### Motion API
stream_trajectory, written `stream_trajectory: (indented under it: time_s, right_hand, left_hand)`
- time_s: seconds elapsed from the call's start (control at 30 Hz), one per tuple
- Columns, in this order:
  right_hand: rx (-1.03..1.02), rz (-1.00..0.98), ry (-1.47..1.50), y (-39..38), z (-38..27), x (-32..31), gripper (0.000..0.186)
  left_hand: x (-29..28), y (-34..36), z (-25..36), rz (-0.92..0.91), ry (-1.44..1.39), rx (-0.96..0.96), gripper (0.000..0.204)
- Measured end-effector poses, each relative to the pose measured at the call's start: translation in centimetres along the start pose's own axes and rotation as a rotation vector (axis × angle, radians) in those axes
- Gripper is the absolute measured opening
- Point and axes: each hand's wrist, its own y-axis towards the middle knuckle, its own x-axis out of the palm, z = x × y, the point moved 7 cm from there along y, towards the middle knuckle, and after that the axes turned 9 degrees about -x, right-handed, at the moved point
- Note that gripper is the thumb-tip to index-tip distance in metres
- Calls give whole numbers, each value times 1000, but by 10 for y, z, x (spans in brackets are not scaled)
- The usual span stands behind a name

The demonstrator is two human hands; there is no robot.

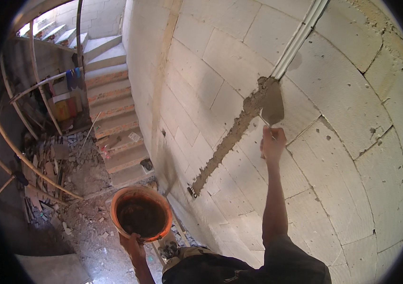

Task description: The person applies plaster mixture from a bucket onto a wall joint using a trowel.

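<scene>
My right hand [273,140] is closed around the handle of a trowel [273,106], whose blade lies against the block wall at the upper end of a strip of grey mortar [230,139]. That strip runs slantwise down the wall to a small dark hole at its lower end. Above the trowel, white conduits [297,40] come out of the mortar and lead up the wall. My left hand [134,244] grips the near rim of an orange bucket [116,208] with dark wet mortar inside it. The bucket hangs to the left of my body, away from the wall.
A concrete and brick staircase [116,118] climbs along the wall at the far left. Bamboo poles [26,163] stand and slant at the left edge. Rubble [50,175] and debris litter the floor below. The light block wall [329,161] fills the right side.
</scene>
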Motion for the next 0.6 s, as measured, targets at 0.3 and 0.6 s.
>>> stream_trajectory:
  time_s: [0.3, 0.6]
  right_hand:
    - [-161, 23, -264, 6, 29, 48, 31]
    - [-108, -49, -390, -28, -3, -4, 28]
  left_hand:
    - [-11, -4, -9, 32, -17, -11, 76]
    - [-3, -4, -7, 17, -108, 103, 73]
